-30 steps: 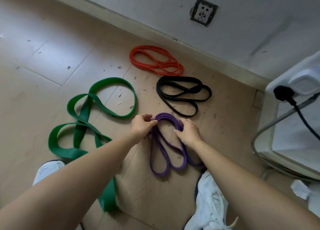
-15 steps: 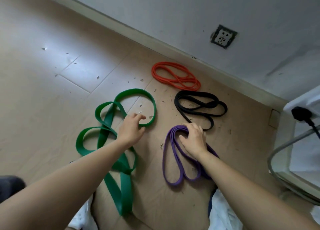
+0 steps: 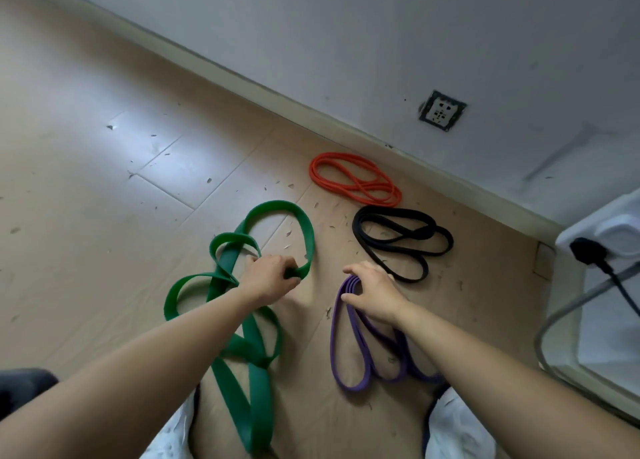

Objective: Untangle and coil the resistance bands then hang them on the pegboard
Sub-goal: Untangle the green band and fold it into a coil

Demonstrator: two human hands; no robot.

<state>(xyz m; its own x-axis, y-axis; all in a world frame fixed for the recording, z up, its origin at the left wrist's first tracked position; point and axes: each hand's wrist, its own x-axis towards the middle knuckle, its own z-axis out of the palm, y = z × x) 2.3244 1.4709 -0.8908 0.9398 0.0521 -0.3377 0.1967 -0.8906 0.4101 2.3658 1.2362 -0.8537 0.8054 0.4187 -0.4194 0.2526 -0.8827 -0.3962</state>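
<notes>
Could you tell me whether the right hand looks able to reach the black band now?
Probably yes: the right hand rests on the purple band, and the black band lies just beyond it, with only bare floor between them.

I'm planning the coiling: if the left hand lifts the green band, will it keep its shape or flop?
Probably floppy: the green band lies in loose, twisted loops on the floor, so it should sag from the left hand gripping it. Its crossed loops may snag rather than fall open. Being wide and flat, it seems unlikely to roll.
</notes>
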